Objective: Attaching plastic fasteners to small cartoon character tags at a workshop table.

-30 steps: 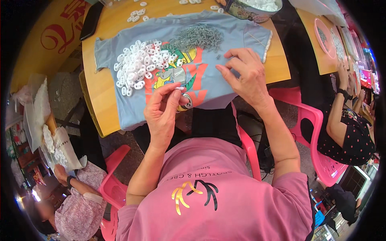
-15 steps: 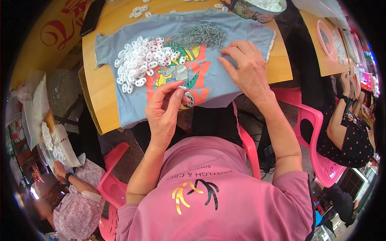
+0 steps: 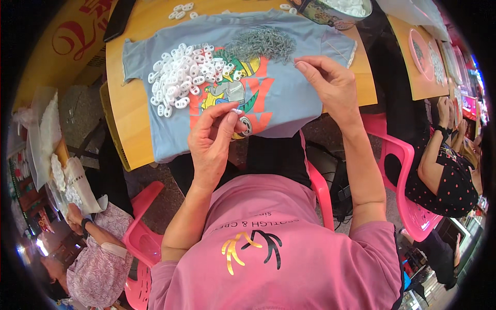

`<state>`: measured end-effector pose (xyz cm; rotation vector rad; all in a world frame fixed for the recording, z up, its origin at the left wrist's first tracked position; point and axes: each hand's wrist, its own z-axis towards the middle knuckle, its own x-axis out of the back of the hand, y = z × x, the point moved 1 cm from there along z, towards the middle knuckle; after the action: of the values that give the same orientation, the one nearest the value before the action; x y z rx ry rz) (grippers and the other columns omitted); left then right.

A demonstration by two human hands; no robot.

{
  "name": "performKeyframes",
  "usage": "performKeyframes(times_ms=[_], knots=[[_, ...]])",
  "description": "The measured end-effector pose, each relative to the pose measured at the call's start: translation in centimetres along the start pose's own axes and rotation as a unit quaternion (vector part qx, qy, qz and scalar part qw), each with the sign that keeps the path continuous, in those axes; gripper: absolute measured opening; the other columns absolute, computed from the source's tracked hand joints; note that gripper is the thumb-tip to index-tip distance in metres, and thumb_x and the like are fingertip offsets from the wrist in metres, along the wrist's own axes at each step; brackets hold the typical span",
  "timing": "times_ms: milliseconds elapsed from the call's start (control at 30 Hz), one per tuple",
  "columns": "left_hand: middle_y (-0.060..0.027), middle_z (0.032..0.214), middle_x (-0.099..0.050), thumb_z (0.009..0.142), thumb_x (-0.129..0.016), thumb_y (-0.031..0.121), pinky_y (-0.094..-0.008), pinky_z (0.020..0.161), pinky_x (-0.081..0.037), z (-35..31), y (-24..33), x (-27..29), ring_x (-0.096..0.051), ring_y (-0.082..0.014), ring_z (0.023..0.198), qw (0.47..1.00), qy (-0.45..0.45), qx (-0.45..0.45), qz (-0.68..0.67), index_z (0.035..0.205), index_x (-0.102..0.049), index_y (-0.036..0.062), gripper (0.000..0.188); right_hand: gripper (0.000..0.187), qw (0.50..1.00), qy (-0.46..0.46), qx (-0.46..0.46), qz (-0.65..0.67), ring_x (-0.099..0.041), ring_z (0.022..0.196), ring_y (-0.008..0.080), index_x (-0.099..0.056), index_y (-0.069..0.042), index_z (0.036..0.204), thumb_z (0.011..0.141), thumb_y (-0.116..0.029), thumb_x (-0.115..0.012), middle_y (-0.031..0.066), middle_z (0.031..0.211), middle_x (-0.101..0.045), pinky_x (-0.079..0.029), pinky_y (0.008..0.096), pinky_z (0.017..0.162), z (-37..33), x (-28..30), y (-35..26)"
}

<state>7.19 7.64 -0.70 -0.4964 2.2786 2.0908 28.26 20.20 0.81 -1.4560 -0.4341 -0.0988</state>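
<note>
A grey-blue T-shirt (image 3: 297, 95) with a coloured print lies spread over the wooden table. On it sits a pile of small white oval plastic pieces with two holes each (image 3: 178, 72). To the right of that pile is a heap of thin grey metal bits (image 3: 264, 44). My left hand (image 3: 214, 137), at the shirt's near edge, pinches one small white plastic piece (image 3: 236, 111) between thumb and forefinger. My right hand (image 3: 333, 85) is raised just right of the metal heap, thumb and forefinger pressed together. What they pinch is too small to make out.
More white pieces (image 3: 181, 10) lie at the table's (image 3: 126, 139) far edge, beside a dark phone (image 3: 120, 20). A round tin (image 3: 336, 15) of white pieces stands at the far right. Pink chairs (image 3: 395, 155) and other people flank me; a pink basin (image 3: 419, 49) stands on a neighbouring table.
My right hand has drawn back to the right from the edge of the metal heap, its fingertips now pinched. My left hand has stayed put with the white plastic piece.
</note>
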Motion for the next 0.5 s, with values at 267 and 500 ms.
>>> performKeyframes(times_ms=[267,500], knots=[[-0.0070,0.095,-0.065,0.095,-0.054,0.004,-0.0215,0.071,-0.050,0.03,0.14,0.02,-0.062,-0.0087,0.079,1.000,-0.003,0.004,0.007,0.113,-0.059,-0.0004,0.019,0.021,0.981,-0.044,-0.072,0.176,-0.055,0.070,0.0061,-0.068,0.001,0.104,0.090,-0.014,-0.064,0.0065,0.092,-0.069,-0.045,0.0209,0.069,0.11,-0.11,-0.42],[-0.0065,0.095,-0.065,0.095,-0.054,0.004,-0.0212,0.071,-0.049,0.11,-0.21,0.08,-0.062,-0.0087,0.078,1.000,-0.004,-0.004,0.001,0.113,-0.060,-0.0001,0.019,0.024,0.978,-0.042,-0.079,0.188,-0.056,0.070,0.0064,-0.067,0.000,0.108,0.090,-0.016,-0.064,0.0062,0.092,-0.068,-0.044,0.0211,0.069,-0.11,-0.48,-0.04]])
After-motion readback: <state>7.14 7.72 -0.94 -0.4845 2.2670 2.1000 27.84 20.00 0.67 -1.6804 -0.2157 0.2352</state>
